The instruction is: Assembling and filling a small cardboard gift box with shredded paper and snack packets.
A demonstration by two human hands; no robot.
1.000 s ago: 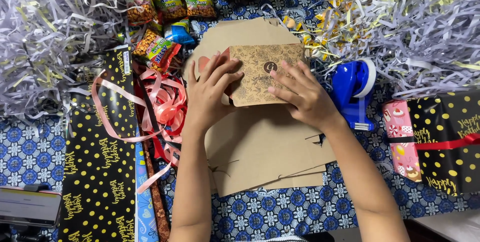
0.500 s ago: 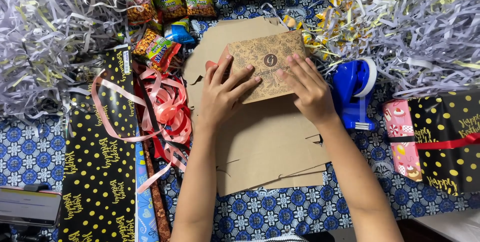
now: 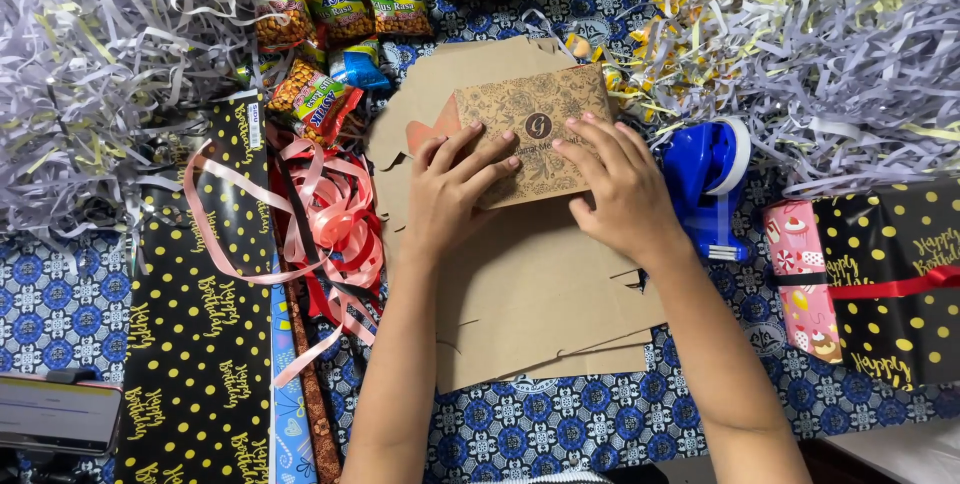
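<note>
Both hands, left [image 3: 450, 194] and right [image 3: 620, 189], fingers spread, are pressing a patterned kraft box [image 3: 535, 129] | uneven pressure risks creasing it crookedly.

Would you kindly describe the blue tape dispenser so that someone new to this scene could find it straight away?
Start at the stack of plain brown card sheets in the middle of the patterned blue cloth, where both hands press a printed brown box. Just past the right hand, toward the shredded paper, stands the tape dispenser. It is the only solid glossy blue plastic thing there, with a white roll on its rounded top.
</note>
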